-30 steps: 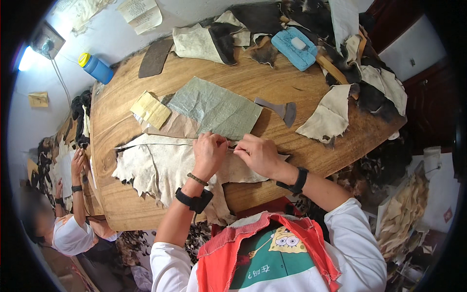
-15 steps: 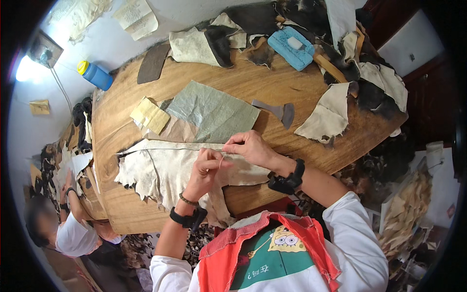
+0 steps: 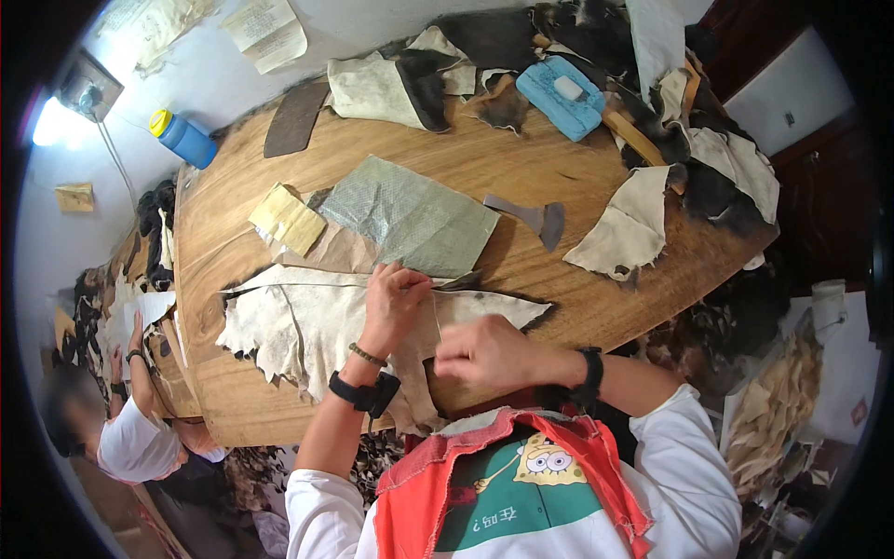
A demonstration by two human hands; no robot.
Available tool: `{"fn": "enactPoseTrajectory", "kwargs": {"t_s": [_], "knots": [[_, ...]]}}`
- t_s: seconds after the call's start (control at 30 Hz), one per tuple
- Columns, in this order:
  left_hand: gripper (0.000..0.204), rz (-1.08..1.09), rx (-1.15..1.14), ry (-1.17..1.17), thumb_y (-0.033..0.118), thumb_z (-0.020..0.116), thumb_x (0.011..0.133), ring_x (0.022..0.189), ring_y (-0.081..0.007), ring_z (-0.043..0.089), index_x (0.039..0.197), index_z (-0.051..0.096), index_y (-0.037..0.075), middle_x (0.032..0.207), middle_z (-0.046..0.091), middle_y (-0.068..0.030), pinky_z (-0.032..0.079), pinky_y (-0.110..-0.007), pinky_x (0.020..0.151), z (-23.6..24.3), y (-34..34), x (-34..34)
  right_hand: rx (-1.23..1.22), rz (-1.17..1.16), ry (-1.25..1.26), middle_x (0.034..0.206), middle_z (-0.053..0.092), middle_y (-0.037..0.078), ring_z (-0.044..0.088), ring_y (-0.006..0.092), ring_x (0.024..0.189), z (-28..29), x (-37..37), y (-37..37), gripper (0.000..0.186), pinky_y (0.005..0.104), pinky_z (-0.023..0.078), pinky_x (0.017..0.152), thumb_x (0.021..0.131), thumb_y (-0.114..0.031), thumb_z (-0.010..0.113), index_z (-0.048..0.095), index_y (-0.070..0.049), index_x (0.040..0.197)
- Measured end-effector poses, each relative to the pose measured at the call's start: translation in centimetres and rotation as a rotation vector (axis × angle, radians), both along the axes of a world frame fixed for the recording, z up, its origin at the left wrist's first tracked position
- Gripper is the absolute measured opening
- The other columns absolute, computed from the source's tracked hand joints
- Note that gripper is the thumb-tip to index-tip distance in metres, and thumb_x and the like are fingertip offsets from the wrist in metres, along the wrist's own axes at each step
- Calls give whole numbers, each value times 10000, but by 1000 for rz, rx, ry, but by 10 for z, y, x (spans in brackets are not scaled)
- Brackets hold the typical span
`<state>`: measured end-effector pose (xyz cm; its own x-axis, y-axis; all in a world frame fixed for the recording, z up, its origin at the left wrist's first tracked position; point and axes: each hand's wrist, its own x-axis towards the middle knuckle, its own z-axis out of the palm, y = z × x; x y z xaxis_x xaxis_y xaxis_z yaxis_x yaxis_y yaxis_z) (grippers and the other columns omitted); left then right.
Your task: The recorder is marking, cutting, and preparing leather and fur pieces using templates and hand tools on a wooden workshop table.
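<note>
A pale, hairless-side-up hide (image 3: 326, 321) with ragged edges and dark fur at its borders lies on the near part of the wooden table (image 3: 521, 172). At the hide's far edge, where a long seam or fold runs, my left hand (image 3: 396, 300) is closed in a pinch on it. A thin thread (image 3: 437, 319) stretches from there toward my right hand (image 3: 486, 351). That hand is closed and slightly blurred, above the hide's lower right edge. Whether a needle is in its fingers cannot be made out.
Past the hide lie a grey-green woven sheet (image 3: 410, 210), a folded yellow cloth (image 3: 287, 220) and a flared metal blade (image 3: 535, 219). More hide pieces (image 3: 622, 224), a blue sponge-like pad (image 3: 561, 98) and a blue bottle (image 3: 183, 138) line the edges. Another person (image 3: 140, 438) works at left.
My right hand has moved from the seam down toward me, drawing the thread out. My left hand has shifted up and slightly right onto the hide's far edge.
</note>
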<state>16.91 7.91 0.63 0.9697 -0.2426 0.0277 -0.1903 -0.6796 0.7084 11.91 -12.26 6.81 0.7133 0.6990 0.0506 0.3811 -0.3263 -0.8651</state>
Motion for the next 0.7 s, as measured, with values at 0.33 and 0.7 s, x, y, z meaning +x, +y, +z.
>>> {"fn": "enactPoseTrajectory", "kwargs": {"t_s": [0.33,0.7], "knots": [[255,39,-269,8,-18,653,796,906,-263,540,988,766,105,923,634,-64,427,-357,856,15,4,-21,88,-420,210,789,693,79,646,175,695,-56,41,-1,131,301,498,654,862,-172,721,765,-72,934],[28,14,-27,-16,98,711,788,865,-274,558,802,735,94,824,634,-54,426,-375,803,-10,-1,4,81,51,-175,802,532,108,618,308,749,-1,0,-18,81,396,487,628,846,-137,693,637,-78,846]]}}
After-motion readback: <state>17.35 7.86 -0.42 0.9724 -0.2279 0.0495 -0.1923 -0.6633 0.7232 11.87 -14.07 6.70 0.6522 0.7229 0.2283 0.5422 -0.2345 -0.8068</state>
